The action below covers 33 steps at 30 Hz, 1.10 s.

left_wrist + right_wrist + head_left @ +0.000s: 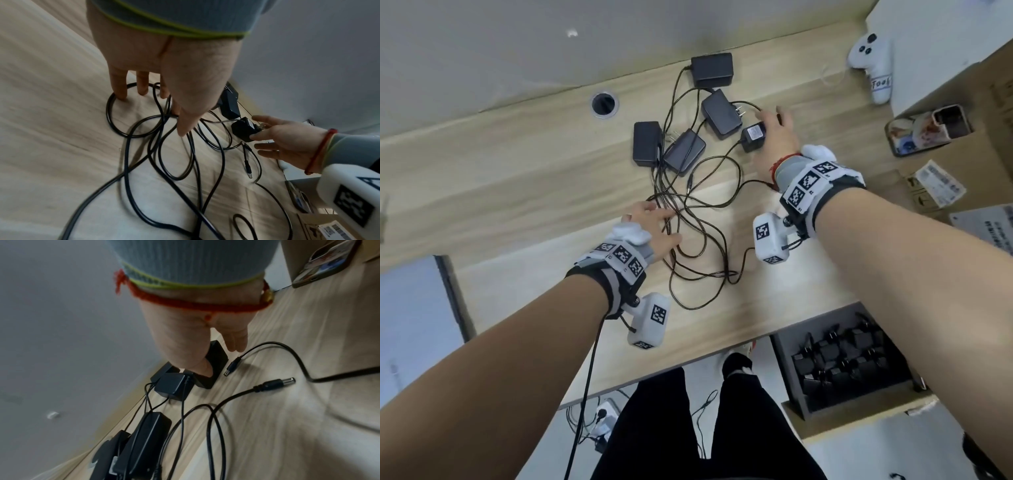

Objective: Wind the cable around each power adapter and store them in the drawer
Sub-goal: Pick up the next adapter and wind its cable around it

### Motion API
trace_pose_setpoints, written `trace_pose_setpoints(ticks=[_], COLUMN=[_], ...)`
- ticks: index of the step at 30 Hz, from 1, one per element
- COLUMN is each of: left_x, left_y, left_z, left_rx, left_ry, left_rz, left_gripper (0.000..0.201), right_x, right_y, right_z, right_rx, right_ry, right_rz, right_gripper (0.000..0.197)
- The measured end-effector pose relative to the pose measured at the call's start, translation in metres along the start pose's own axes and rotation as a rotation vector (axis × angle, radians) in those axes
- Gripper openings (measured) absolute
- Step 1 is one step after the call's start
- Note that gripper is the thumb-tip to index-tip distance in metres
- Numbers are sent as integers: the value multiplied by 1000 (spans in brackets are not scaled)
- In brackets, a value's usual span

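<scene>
- R hand (777,135): thumb and fingers (265,119) curled round a small black adapter (754,136), thumb on its near side, index over the plug end; lower fingers straight, off it.
- L hand (654,228): fingers (119,87) spread and near straight, tips down on the bench (517,164) among the cable loops (698,233); holds nothing.
- Held adapter: squat black block w/ a label on top, thin cable out its near end.
- It sits on the bench at the right of the group; L hand well apart, nearer the body.
- 4 more adapters (720,113) lie beside it, flat, cables unwound and tangled.
- Two loose barrel plugs (275,382) near R hand.
- Drawer (839,363) open under the bench edge, right side, w/ black adapters inside.
</scene>
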State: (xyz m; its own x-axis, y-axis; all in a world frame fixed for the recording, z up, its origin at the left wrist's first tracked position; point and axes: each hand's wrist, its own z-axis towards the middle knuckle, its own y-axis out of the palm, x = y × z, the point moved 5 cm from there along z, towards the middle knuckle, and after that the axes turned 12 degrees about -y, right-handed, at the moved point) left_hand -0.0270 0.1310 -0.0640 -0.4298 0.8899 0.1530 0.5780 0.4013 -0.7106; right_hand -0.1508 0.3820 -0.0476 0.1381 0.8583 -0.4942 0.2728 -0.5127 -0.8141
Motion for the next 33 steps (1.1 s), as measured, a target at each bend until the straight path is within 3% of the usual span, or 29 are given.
trace_pose_setpoints(ticks=[9,12,18,22,26,29,33], left_x=[3,9,45,84,105,111,110], left_y=[-10,-33,-95,-147,-179,-192,-199], left_z=[8,-2,-41,-95,-130,-143,-173], left_rx=[17,78,219,136,141,147,65], left_ry=[-12,-1,184,357,470,489,507], left_rz=[-43,-105,-323,-526,-572,-584,-565], left_gripper=[48,33,49,61,42,50,34], right_x=[3,4,-32,-77,-119,-134,-147], right_y=[7,-8,-59,-105,-148,-169,-183], right_z=[-19,-33,-75,-105,-130,-137,-155], right_rx=[-96,-71,-38,-56,-59,-9,65], right_ry=[-40,-54,-153,-275,-406,-461,-509], right_rz=[-95,-3,387,505,595,665,705], right_gripper=[40,39,34,35,38,40,35])
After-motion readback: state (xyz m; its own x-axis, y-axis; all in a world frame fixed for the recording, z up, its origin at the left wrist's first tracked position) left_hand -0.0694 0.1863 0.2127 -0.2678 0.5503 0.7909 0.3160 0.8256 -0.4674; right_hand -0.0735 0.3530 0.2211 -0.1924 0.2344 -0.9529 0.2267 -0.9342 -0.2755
